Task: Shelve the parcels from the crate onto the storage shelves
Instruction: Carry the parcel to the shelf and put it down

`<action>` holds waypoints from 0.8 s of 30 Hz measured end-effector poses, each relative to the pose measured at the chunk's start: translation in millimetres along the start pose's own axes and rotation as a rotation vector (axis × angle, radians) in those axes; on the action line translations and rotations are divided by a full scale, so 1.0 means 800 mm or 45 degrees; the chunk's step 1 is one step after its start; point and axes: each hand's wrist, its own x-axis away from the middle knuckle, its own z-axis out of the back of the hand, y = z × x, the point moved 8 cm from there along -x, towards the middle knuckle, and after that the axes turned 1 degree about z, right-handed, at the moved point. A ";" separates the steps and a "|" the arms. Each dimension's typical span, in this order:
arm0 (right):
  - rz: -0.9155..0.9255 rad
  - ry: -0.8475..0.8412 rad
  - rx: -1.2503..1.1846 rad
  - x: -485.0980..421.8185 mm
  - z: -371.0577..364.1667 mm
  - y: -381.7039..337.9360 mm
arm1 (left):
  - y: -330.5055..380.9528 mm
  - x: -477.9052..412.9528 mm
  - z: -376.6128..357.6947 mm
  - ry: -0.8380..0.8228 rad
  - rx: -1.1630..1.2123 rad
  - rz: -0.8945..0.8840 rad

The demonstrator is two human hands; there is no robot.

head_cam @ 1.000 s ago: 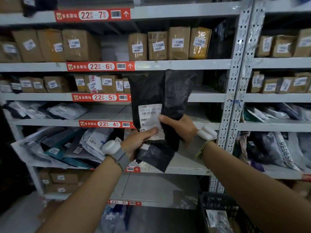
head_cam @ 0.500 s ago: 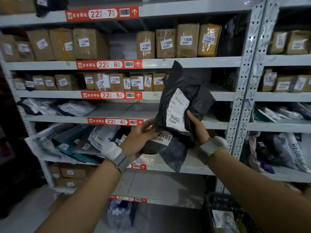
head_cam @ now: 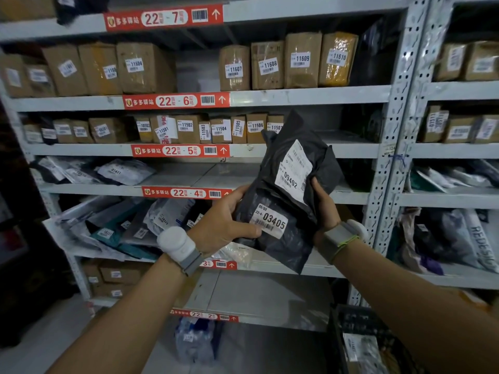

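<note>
my left grip [head_cam: 224, 225] curls round the black poly mailers [head_cam: 286, 184] at the 03405 label [head_cam: 270, 222], right grip [head_cam: 325, 209] clasps their far side, held before shelf 22-4 [head_cam: 108, 189]. soft, light, slippery, i judge; hold the bulky middle, not the flap.

This is a parcel depot's storeroom. Grey metal shelves [head_cam: 310, 97] fill the far wall, each level fronted by a red label [head_cam: 175, 100] with a bay number, a barcode and an arrow. Cardboard boxes [head_cam: 302, 60] stand in rows on the upper levels, each with a numbered white sticker. Soft mailing bags [head_cam: 124, 171] lie heaped lower down. A dark crate [head_cam: 351, 319] sits near right.
</note>
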 end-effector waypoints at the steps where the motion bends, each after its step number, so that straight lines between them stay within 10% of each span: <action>1: 0.006 -0.006 0.008 0.000 -0.001 -0.001 | -0.001 0.000 0.001 0.002 -0.003 0.006; 24: 0.583 0.202 0.692 0.008 0.025 -0.048 | -0.048 0.000 0.024 0.259 -0.379 0.297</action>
